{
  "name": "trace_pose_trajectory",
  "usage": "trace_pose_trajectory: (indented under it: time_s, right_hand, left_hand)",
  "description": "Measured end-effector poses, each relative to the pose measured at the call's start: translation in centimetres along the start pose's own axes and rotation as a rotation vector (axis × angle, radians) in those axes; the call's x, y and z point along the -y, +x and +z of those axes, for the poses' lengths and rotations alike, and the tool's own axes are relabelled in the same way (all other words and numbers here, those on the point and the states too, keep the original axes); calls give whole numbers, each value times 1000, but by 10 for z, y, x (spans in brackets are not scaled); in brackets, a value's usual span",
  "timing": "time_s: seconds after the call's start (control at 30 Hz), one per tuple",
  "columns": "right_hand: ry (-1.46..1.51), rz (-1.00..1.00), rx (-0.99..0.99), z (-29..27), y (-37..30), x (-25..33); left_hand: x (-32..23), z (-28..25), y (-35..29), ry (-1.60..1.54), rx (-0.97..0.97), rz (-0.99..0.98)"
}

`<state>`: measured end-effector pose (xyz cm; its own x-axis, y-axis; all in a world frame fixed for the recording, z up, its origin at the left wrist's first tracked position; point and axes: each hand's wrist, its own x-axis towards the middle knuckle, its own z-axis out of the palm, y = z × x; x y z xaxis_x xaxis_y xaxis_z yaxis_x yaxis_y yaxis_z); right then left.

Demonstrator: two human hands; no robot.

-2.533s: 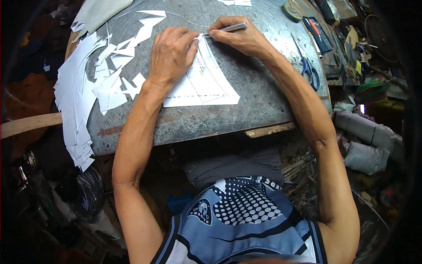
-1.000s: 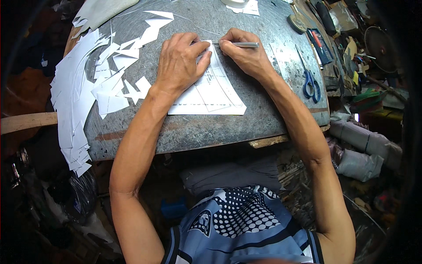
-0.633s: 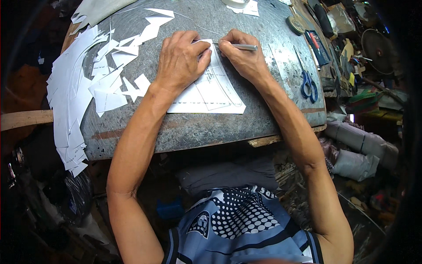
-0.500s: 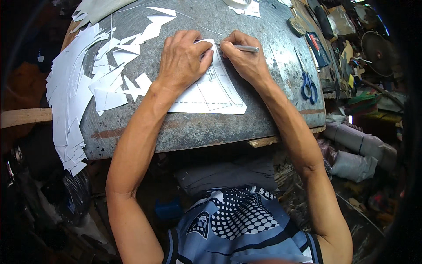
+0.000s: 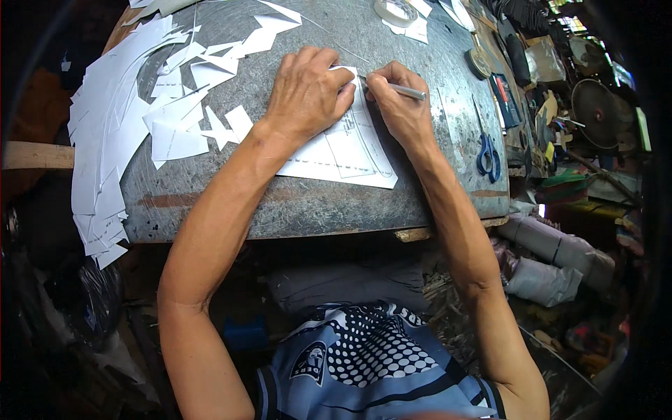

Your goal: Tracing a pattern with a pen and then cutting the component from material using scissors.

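A white paper pattern piece (image 5: 353, 150) with printed lines lies on the worn grey table. My left hand (image 5: 308, 91) presses on its upper left part, fingers bent and thumb close to the narrow far end. Beside that end, my right hand (image 5: 400, 105) grips a slim silver craft knife (image 5: 407, 92) like a pen. The knife's tip is at the paper's right edge, close to my left fingertips; the exact contact is too small to tell.
White paper offcuts (image 5: 178, 140) cover the table's left side, some hanging over its edge. Blue-handled scissors (image 5: 488, 157) lie to the right. A tape roll (image 5: 396, 11) sits at the far side, and a round tin (image 5: 479, 63) at the far right. Wrapped rolls (image 5: 549, 241) lie lower right.
The view has shifted slightly, so the table appears turned a little. The paper lies slightly tilted now, while both hands keep their hold near its narrow end.
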<state>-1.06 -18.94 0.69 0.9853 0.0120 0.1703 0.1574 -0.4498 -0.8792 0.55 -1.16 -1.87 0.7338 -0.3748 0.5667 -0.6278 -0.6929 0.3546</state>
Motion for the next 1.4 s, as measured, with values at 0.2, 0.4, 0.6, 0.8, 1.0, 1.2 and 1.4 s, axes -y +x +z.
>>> trace_pose_trajectory:
  time_s: [0.2,0.4,0.6,0.8,1.0,1.2,1.4]
  right_hand:
    - [-62,4,-2,-3,-1,-2]
    - [-124,51,3,-6,-5,7]
    - [-159,-22,-7,-8,-5,1]
    - [-167,-47,-39,-2,-10,8]
    - [-20,-67,-107,-5,-11,1]
    - [68,-68,-63,-9,-13,-7]
    - [62,-40,-10,-17,-12,-10]
  left_hand:
    - [-2,1,1,-7,12,-6]
    - [2,4,-1,-9,-14,-3]
    - [2,6,0,-2,-21,23]
    - [2,2,-1,1,-8,15]
    - [2,1,2,-4,-4,14]
    - [2,3,3,4,-61,52]
    - [-1,-5,6,42,-46,12]
